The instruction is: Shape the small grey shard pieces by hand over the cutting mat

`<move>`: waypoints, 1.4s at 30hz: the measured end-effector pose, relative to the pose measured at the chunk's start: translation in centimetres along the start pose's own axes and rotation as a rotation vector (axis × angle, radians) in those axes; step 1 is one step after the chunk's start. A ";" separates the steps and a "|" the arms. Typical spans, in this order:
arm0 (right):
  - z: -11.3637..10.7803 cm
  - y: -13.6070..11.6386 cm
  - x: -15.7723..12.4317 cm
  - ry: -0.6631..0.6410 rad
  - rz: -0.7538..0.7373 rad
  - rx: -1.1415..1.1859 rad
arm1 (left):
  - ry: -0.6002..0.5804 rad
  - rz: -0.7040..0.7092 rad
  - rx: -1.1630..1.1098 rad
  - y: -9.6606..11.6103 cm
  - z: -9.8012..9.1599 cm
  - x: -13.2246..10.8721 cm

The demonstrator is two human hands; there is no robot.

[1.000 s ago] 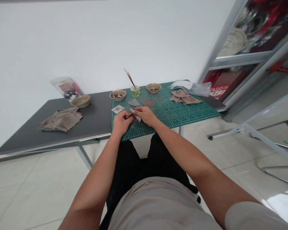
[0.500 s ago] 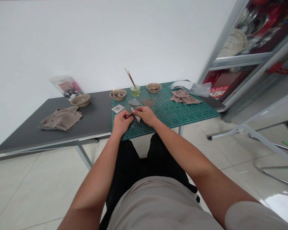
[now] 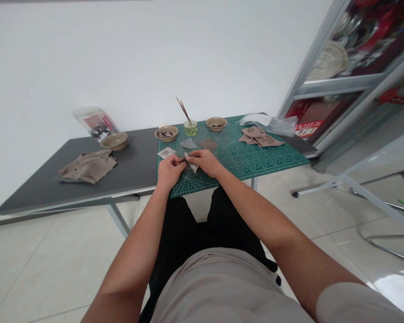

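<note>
Bright, even light is flooding the white wall (image 3: 128,58), with hardly any shadow falling. Glare is flaring off the floor tiles (image 3: 392,291) at four o'clock! The wide lens is bending the cabinet frame (image 3: 323,49) at one o'clock, and the small sheet (image 3: 191,163) at centre is going soft.

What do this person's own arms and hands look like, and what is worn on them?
The left hand and right hand are bare, without gloves or any visible watch. The forearms are bare too. A loose beige sleeve covers the upper right arm.
</note>
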State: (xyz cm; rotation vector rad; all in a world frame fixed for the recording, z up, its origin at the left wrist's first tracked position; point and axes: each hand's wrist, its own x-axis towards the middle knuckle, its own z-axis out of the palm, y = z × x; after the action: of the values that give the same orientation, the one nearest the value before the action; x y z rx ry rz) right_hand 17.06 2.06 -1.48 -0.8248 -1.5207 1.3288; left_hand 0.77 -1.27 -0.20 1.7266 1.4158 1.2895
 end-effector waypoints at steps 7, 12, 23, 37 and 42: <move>0.0 -0.3 -0.1 0.053 0.005 -0.058 | -0.038 0.017 -0.010 -0.2 -0.1 0.0; 0.1 -0.6 -0.2 -0.018 0.026 0.093 | -0.031 -0.036 -0.114 -0.4 -0.1 0.2; -0.1 -0.2 0.1 -0.014 0.032 0.097 | -0.020 -0.060 -0.144 0.7 -0.3 -0.2; 0.0 -0.3 0.0 0.029 0.055 0.105 | -0.027 -0.030 -0.071 0.0 -0.2 -0.1; 0.1 -0.4 -0.1 0.108 0.059 0.053 | -0.067 -0.032 -0.084 0.1 -0.2 -0.1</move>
State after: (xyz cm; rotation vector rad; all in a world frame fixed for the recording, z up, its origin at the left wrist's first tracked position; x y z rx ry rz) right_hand 17.02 1.89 -1.07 -0.8991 -1.3815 1.3401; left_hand 0.66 -1.45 -0.10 1.6696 1.3277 1.2442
